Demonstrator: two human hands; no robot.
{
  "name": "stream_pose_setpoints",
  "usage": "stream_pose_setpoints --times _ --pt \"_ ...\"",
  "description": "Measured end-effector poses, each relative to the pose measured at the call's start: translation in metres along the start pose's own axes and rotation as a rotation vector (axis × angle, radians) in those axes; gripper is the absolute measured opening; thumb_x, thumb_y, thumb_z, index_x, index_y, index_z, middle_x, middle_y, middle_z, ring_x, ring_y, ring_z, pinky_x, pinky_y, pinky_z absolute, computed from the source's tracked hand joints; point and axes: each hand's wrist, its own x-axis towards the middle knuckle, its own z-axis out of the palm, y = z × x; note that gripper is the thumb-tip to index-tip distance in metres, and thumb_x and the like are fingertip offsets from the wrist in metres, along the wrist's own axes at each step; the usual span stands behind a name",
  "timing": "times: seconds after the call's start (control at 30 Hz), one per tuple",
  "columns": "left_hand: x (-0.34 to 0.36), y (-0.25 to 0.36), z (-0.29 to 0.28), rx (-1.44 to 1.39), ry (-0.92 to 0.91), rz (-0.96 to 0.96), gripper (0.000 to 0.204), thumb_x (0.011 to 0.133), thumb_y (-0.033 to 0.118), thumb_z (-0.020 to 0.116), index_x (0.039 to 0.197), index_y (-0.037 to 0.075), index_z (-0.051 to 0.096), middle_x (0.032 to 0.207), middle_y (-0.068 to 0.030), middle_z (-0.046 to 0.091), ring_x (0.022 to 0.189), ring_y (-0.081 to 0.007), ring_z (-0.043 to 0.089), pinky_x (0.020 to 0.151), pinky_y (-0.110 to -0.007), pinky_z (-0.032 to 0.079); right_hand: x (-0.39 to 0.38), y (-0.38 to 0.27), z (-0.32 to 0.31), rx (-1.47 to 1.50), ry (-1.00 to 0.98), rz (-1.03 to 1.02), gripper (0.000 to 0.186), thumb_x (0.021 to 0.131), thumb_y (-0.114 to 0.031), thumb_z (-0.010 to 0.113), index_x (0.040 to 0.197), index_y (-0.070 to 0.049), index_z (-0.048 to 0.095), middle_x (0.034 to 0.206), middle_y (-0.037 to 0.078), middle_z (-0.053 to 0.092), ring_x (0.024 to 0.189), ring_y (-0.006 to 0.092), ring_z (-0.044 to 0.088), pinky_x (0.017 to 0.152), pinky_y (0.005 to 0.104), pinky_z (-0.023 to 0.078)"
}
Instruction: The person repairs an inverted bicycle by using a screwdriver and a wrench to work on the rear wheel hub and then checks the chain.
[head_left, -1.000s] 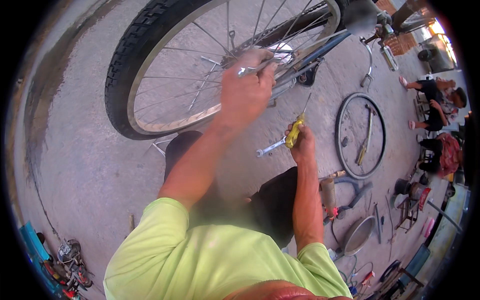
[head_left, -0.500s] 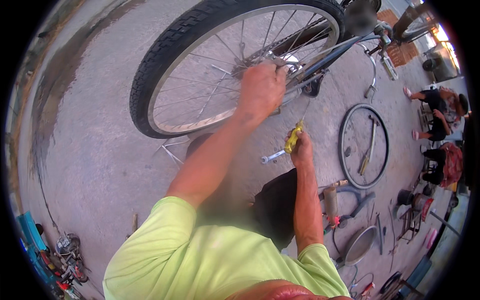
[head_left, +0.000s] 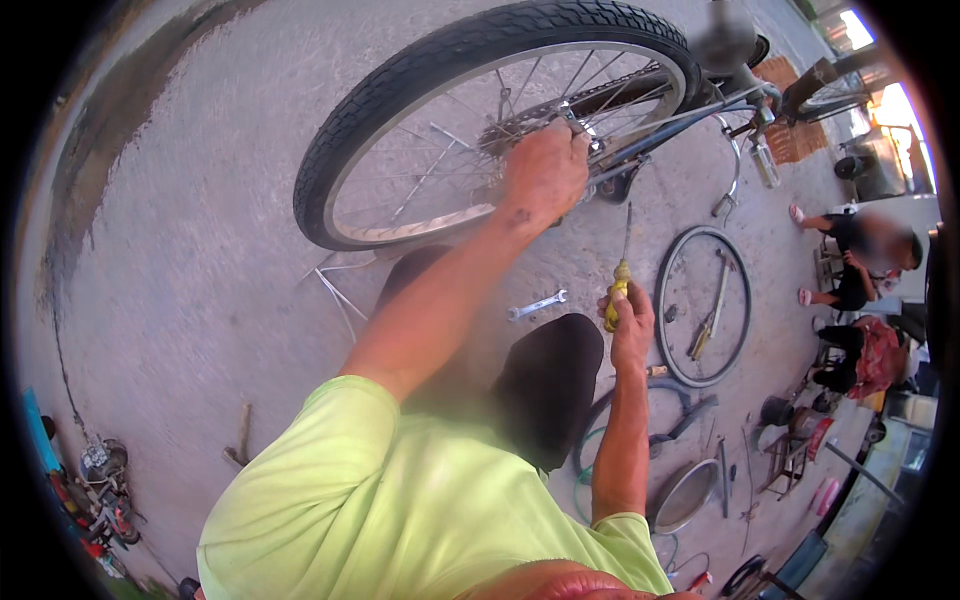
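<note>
Farther right and higher in view than a second ago: the bicycle's rear wheel, with the left hand still up at its hub. Now visible end to end on the ground, with a clear gap to the right hand: a wrench (earlier partly covered in view by the yellow handle of the screwdriver).

In the right hand, fingers wrapped snugly round that yellow handle, thumb laid against it, blade pointing away from the body. On the left hand, fingers bent in close together by the hub, right beside a shiny metal piece (gripped or merely touched, impossible to tell, with fingertips hidden).

Underneath, rough grey concrete, with a darker strip toward the upper left. Right of the screwdriver, a loose tyre lying flat around a hammer; lower down, a shallow basin. Near the right edge, two seated people.
</note>
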Motion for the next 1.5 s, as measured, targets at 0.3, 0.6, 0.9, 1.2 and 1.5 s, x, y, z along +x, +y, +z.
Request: stream_pose_setpoints --times 0.3,0.6,0.9,1.2,1.5 --pt "0.000 -0.010 -0.006 -0.029 -0.085 0.015 0.036 0.097 0.031 0.060 0.091 -0.002 0.072 0.085 -0.0241 0.069 0.083 -0.0433 0.068 0.076 -0.051 0.053 -0.003 -0.038 -0.009 -0.169 0.019 -0.102 0.037 0.096 -0.009 0.063 0.130 0.005 0.060 0.100 0.006 0.067 0.081 0.0103 0.062 0.070 0.0254 0.049" --pt "-0.003 -0.020 -0.021 -0.077 -0.255 0.106 0.038 0.099 0.029 0.052 0.091 -0.002 0.072 0.094 -0.0261 0.069 0.089 -0.0440 0.067 0.082 -0.050 0.054 -0.030 -0.033 -0.006 -0.257 0.004 -0.013 0.034 0.096 -0.012 0.062 0.126 0.005 0.062 0.085 0.005 0.067 0.075 0.0094 0.059 0.068 0.0236 0.046" --pt "-0.007 -0.037 -0.011 -0.140 -0.191 0.169 0.035 0.100 0.029 0.053 0.108 0.001 0.073 0.110 -0.0244 0.069 0.094 -0.0438 0.067 0.087 -0.047 0.052 -0.049 -0.025 -0.008 -0.250 0.052 0.071 0.034 0.097 -0.013 0.060 0.126 0.004 0.062 0.087 0.005 0.066 0.076 0.0092 0.058 0.070 0.0243 0.046" --pt "-0.012 -0.028 -0.018 -0.255 -0.133 0.120 0.039 0.100 0.034 0.054 0.119 0.004 0.070 0.112 -0.0229 0.069 0.099 -0.0434 0.066 0.087 -0.048 0.052 -0.046 -0.046 -0.005 -0.342 0.042 -0.014 0.035 0.096 -0.013 0.061 0.126 0.005 0.062 0.096 0.006 0.066 0.083 0.0114 0.060 0.074 0.0256 0.048" --pt "0.000 -0.027 -0.017 -0.027 -0.369 -0.009 0.063 0.103 0.053 0.043 0.107 -0.001 0.074 0.079 -0.0200 0.073 0.090 -0.0365 0.071 0.083 -0.043 0.053 -0.002 -0.068 0.002 -0.515 0.065 -0.295 0.035 0.092 -0.012 0.070 0.123 0.003 0.065 0.105 0.008 0.066 0.089 0.0152 0.063 0.082 0.0294 0.051"
